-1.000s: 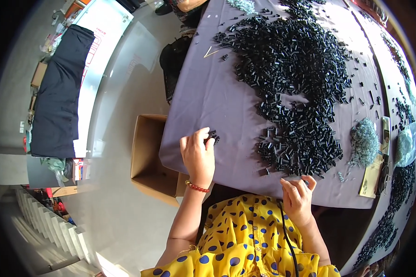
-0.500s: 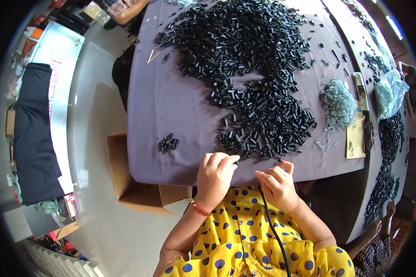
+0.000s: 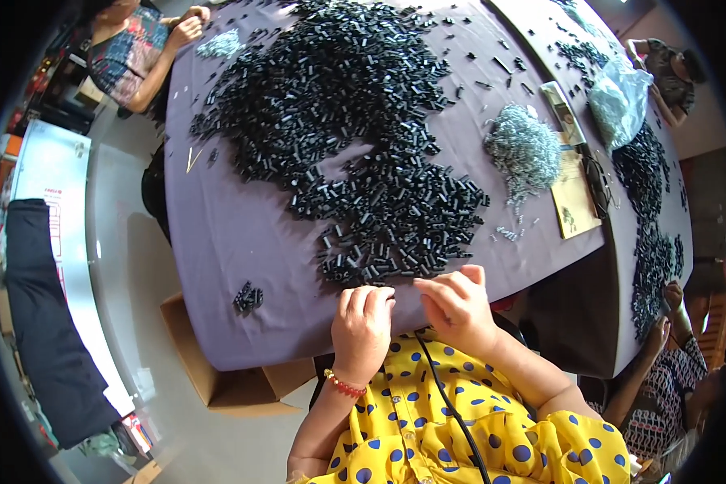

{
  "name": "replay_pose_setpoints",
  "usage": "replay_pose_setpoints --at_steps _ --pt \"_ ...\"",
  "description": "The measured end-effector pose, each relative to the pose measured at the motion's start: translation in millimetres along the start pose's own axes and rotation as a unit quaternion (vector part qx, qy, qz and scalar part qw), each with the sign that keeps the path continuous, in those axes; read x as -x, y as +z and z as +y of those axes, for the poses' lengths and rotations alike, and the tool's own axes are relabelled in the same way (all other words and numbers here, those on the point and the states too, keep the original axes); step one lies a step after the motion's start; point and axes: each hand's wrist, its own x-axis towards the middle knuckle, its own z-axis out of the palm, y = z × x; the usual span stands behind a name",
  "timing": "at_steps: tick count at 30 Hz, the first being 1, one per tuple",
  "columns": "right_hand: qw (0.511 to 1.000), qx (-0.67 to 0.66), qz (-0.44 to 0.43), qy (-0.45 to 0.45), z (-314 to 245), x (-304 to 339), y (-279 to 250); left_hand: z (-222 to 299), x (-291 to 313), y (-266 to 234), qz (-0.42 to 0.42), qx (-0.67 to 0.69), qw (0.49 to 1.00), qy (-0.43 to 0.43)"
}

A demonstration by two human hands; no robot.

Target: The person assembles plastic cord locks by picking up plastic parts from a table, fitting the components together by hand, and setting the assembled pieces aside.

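Note:
My left hand, with a red bead bracelet, is at the table's near edge. Its fingers are closed on a small black plastic piece, of which only a dark end shows. Close by on the right, my right hand is pinched, thumb against fingers; whatever sits in the pinch is too small to make out. Just beyond both hands spreads a big heap of short black plastic pieces. A small separate cluster of black pieces lies to the left.
Right of the heap lie a pile of small silvery parts, a yellow card and dark glasses. A clear plastic bag stands on the adjoining table. An open cardboard box is below the table's left corner. Other people sit around.
My view has swung, so the table appears shifted left. My hands have come closer together, the right one moving toward the left. More of a person at the far left shows.

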Motion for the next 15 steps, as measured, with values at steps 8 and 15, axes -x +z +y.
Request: replay_pose_setpoints --at_steps 8,15 --pt "0.956 0.229 0.151 0.102 76.3 16.9 -43.8 3.7 5.4 6.2 -0.007 0.012 1.000 0.004" --pt "0.962 0.273 -0.003 0.001 95.6 9.6 -63.4 8.3 7.8 -0.9 0.000 0.055 0.998 -0.019"
